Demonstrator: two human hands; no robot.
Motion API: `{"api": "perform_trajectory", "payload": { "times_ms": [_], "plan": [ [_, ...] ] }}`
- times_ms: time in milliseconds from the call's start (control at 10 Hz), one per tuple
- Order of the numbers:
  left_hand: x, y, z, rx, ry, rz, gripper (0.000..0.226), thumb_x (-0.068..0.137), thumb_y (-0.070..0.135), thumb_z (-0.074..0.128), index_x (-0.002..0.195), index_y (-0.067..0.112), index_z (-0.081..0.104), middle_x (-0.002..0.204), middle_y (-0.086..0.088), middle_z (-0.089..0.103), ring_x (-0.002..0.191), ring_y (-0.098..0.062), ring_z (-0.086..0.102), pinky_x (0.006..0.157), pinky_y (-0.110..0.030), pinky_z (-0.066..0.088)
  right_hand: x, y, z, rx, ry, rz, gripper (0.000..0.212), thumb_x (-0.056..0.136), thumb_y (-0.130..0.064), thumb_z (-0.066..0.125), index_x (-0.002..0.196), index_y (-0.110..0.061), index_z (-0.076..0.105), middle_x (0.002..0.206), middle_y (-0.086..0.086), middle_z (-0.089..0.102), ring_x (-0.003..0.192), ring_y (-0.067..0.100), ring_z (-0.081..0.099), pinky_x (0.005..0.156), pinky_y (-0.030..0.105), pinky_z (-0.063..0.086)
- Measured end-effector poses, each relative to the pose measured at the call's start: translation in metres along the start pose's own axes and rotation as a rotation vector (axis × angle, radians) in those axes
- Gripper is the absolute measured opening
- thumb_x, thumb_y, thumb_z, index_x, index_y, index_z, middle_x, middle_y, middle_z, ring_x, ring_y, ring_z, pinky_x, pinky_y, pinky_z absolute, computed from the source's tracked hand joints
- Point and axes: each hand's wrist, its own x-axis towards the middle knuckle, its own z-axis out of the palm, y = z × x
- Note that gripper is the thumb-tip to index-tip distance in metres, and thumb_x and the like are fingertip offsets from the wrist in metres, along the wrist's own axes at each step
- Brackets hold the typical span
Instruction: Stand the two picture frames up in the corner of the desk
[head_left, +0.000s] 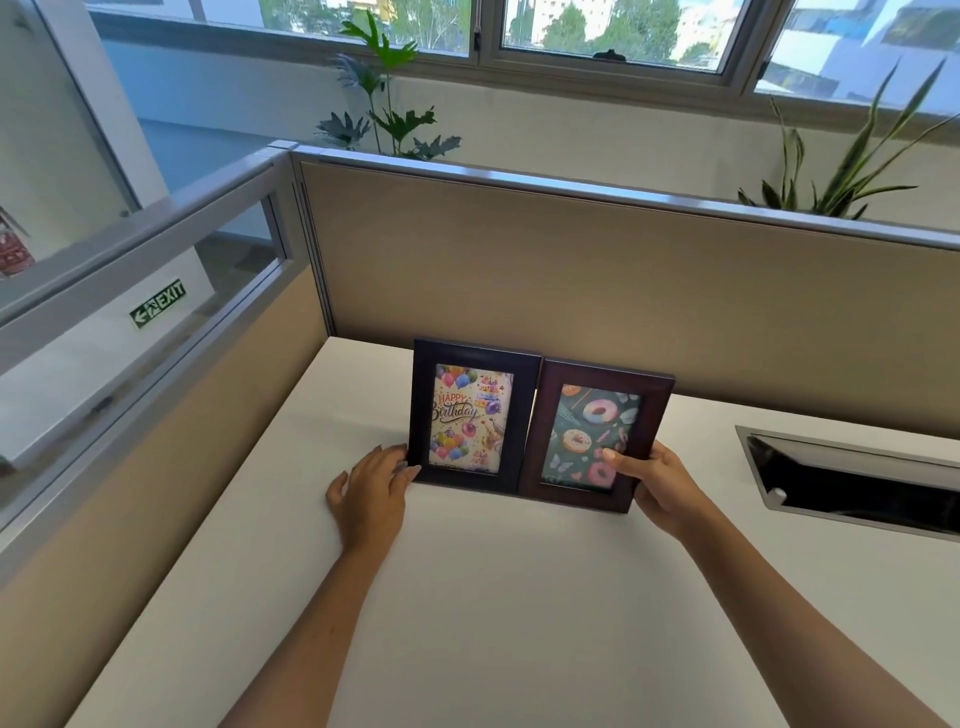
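Two frames: birthday frame (474, 415) and donut frame (592, 436) upright, edges touching, near tabletop (467, 597) corner.
Left hand (371, 486): open, fingertips steady the base.
Right hand (657, 480): grips donut frame for alignment.

We are looking down at the desk (467, 597), where the birthday frame (474, 414) is standing upright just left of the doughnut frame (597, 435). Our left hand (371, 491) is touching the birthday frame's lower left edge; our right hand (657, 480) is gripping the doughnut frame's lower right corner.
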Motion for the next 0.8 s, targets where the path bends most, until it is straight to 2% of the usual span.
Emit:
{"api": "perform_trajectory", "payload": {
  "times_ms": [100,300,500,700,800],
  "plan": [
    [0.0002,-0.0009,0.0002,-0.001,0.007,0.008,0.022,0.089,0.026,0.06,0.11,0.021,0.065,0.117,-0.002,0.068,0.115,-0.02,0.056,0.1,-0.045,0.028,0.0009,-0.0003,-0.0006,-0.011,0.01,0.012,0.037,0.082,0.001,0.066,0.117,-0.008,0.061,0.118,0.012,0.07,0.108,0.032,0.066,0.086,0.043,0.054],
    [0.0002,-0.0031,0.0018,0.015,0.003,0.011,0.026,0.09,0.028,0.058,0.114,0.021,0.064,0.121,-0.002,0.066,0.117,-0.02,0.055,0.102,-0.045,0.026,0.002,-0.0031,0.0,-0.031,0.009,0.016,0.038,0.084,0.002,0.064,0.12,-0.007,0.059,0.122,0.014,0.067,0.112,0.034,0.063,0.091,0.046,0.052],
    [0.0001,-0.0037,0.0025,0.015,-0.003,0.008,0.031,0.09,0.03,0.057,0.119,0.02,0.061,0.126,-0.003,0.064,0.119,-0.021,0.054,0.104,-0.045,0.025,0.0019,-0.0036,0.0003,-0.034,-0.002,0.011,0.039,0.078,-0.001,0.069,0.116,-0.01,0.062,0.117,0.011,0.07,0.108,0.031,0.066,0.084,0.04,0.056],
    [-0.0009,-0.0031,-0.0013,-0.055,-0.037,-0.028,0.045,0.091,0.033,0.055,0.133,0.019,0.047,0.13,-0.001,0.061,0.122,-0.022,0.052,0.107,-0.044,0.022,0.0001,-0.0054,-0.0012,-0.064,-0.044,0.03,0.049,0.067,-0.005,0.075,0.113,-0.013,0.061,0.113,0.009,0.072,0.099,0.026,0.071,0.073,0.033,0.06],
    [-0.0007,-0.0034,-0.0047,-0.078,-0.081,-0.044,0.051,0.091,0.035,0.054,0.137,0.019,0.039,0.133,-0.001,0.059,0.123,-0.023,0.051,0.108,-0.044,0.022,-0.0035,-0.0056,-0.0016,-0.127,-0.045,0.008,0.059,0.063,-0.007,0.081,0.117,-0.015,0.058,0.115,0.009,0.071,0.103,0.027,0.069,0.076,0.033,0.06]
  ]
}}
